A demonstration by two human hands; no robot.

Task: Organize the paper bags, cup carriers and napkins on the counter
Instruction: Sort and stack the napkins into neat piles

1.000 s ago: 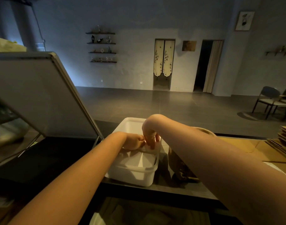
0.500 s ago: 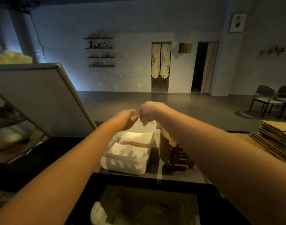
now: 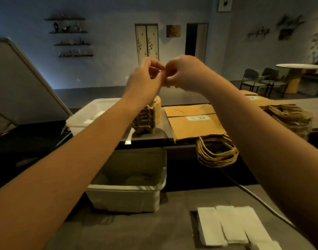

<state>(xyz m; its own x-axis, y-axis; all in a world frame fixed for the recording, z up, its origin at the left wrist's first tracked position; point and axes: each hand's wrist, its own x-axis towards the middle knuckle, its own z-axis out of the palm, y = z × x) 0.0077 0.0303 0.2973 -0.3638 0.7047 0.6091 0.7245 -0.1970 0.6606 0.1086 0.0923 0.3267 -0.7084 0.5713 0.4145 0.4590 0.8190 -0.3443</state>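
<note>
White lidded bin (image 3: 93, 117) sitting at left on upper counter (image 3: 317, 107), napkins showing dimly inside. Cup carriers (image 3: 148, 117) standing stacked just right of bin, directly below left hand (image 3: 143, 78). Left hand and right hand (image 3: 186, 73) hovering above counter, fingertips meeting — fingers curled in pinch, whether anything is pinched cannot be told. Paper bags (image 3: 194, 123) lying flat right of carriers, well below fingers, handles hanging over edge. More bags (image 3: 290, 114) lying far right. Loose napkins (image 3: 230, 226) resting on lower surface — well apart from both hands.
</note>
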